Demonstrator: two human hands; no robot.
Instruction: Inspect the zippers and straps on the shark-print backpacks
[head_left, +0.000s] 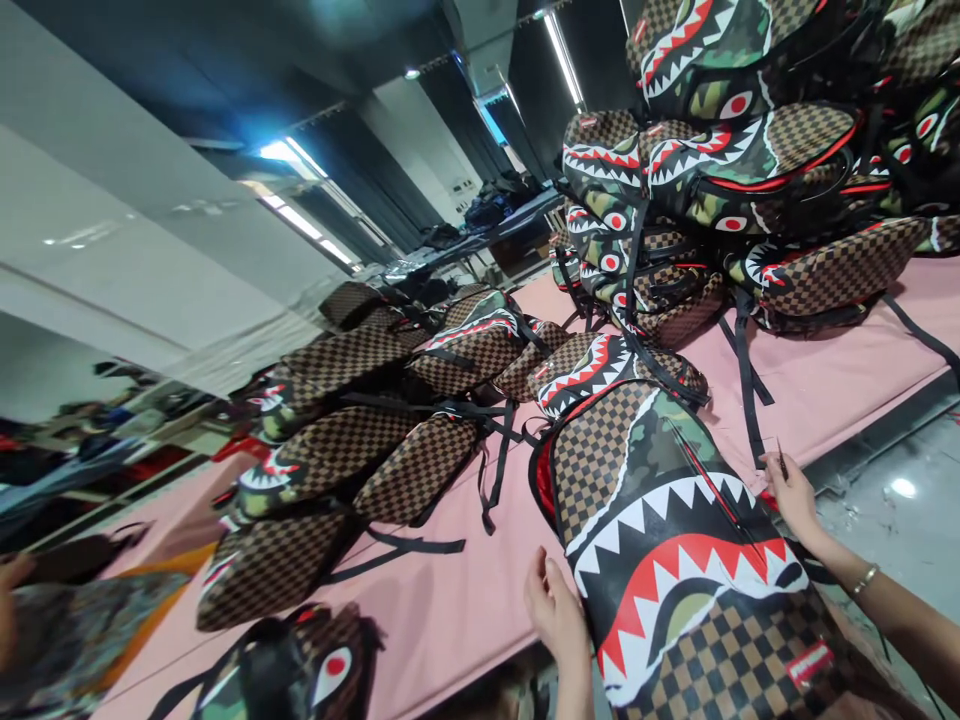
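Observation:
A checkered backpack [660, 560] with a printed shark mouth and camouflage patch lies before me at the lower right, tilted over the table's edge. My left hand [553, 610] is beside its left side, fingers apart and slightly curled, holding nothing. On the other side, my right hand [791, 495] pinches a small dark pointed tool [782, 460] near the backpack's right edge. Red lining [545, 478] shows at the upper left of the bag.
Piled shark-print backpacks [750, 150] stand at the back right. More checkered bags [322, 450] lie across the pink table [450, 600] at the left. Another person's hand [11, 600] is at the far left edge. A camouflage bag [292, 670] sits at the bottom.

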